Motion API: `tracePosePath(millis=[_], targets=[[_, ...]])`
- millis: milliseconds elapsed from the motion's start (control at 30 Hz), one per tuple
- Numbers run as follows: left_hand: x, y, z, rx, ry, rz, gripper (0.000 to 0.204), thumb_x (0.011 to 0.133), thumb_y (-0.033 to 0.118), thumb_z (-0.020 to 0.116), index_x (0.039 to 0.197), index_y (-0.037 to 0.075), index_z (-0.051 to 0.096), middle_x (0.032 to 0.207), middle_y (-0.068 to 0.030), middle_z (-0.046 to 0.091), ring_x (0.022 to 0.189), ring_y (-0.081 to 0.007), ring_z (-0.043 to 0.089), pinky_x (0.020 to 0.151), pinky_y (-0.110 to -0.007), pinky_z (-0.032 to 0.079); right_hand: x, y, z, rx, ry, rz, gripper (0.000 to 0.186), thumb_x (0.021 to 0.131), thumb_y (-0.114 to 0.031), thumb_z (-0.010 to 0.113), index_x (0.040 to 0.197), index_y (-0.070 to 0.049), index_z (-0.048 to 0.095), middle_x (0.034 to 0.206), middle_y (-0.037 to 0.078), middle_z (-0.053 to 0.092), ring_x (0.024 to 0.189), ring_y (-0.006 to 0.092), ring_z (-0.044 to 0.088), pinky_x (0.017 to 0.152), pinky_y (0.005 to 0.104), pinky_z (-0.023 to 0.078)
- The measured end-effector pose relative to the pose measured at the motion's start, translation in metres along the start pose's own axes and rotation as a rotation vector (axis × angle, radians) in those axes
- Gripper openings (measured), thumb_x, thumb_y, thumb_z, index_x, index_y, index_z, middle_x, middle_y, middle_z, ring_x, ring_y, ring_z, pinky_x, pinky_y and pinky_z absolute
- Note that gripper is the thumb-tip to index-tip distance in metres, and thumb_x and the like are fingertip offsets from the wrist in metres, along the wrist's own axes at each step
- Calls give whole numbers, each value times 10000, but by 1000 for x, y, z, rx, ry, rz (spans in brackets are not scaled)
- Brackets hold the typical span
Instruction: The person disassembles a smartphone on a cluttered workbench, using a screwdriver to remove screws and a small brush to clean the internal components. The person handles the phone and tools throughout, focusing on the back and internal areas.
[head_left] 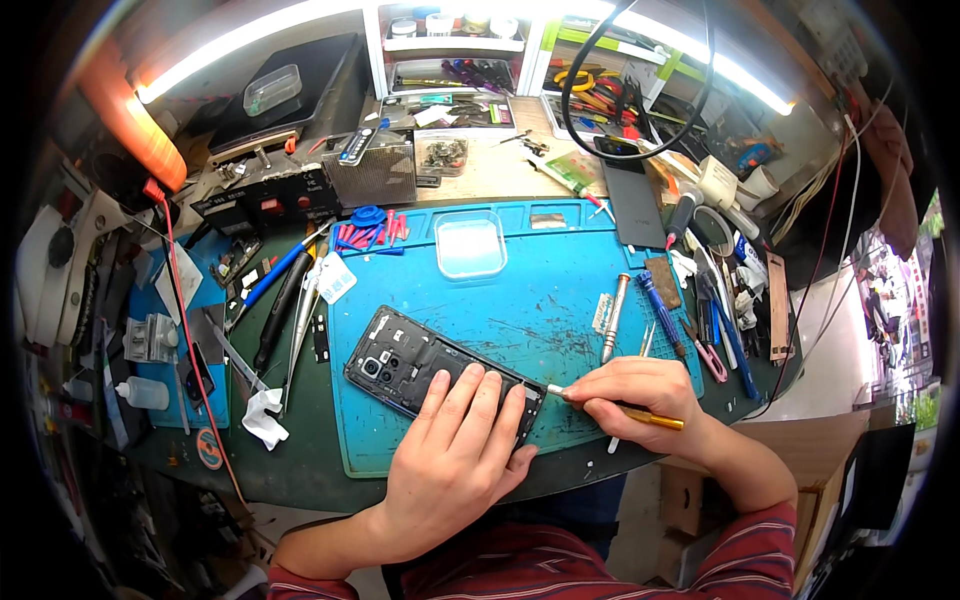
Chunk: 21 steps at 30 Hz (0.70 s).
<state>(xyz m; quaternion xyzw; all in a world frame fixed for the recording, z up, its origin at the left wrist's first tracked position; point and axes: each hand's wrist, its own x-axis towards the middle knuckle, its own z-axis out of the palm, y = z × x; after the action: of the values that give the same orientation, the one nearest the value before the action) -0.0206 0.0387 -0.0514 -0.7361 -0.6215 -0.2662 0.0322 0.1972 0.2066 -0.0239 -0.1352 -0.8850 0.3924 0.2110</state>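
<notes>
Across the lower centre of the frame, the left hand (452, 445) lays slightly parted fingers over an opened black rectangular smartphone (412, 358) on a blue mat (560, 280), while the right hand (640, 395) pinches a slim gold-handled tool (655, 417), tip by the smartphone's right end. Firm bracing and light, shallow tool pressure should serve best.

bright tubes (240, 43) glow at upper left and upper right, with white shelves (460, 44) between them at the back of the dark green bench (305, 450). pale floor (832, 345) shows beyond its right end.
</notes>
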Motion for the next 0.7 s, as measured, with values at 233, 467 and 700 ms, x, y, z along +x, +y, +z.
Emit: tracePosePath(millis=[233,467,700], targets=[[4,1,-3,32,-22,-14,595,841,301,846,1359,35,729,1327,-185,676,1287,-370,661,1127,-561,542,3,0,4,33,6,40,200,947,-30,789,1144,-7,812,1049,141,826,912,272,805,788,351,622],[4,2,-2,44,-16,-13,591,841,300,835,1361,40,730,1317,-174,677,1282,-362,659,1122,-553,547,4,1,4,-2,6,8,203,945,-26,789,1147,-6,811,1049,136,825,931,275,806,807,359,628],[4,2,-2,56,-11,-11,585,837,299,837,1349,37,733,1327,-175,678,1285,-357,662,1119,-549,551,8,-4,4,-10,0,-9,198,956,-38,784,1150,-3,806,1051,136,820,928,289,798,812,370,627]])
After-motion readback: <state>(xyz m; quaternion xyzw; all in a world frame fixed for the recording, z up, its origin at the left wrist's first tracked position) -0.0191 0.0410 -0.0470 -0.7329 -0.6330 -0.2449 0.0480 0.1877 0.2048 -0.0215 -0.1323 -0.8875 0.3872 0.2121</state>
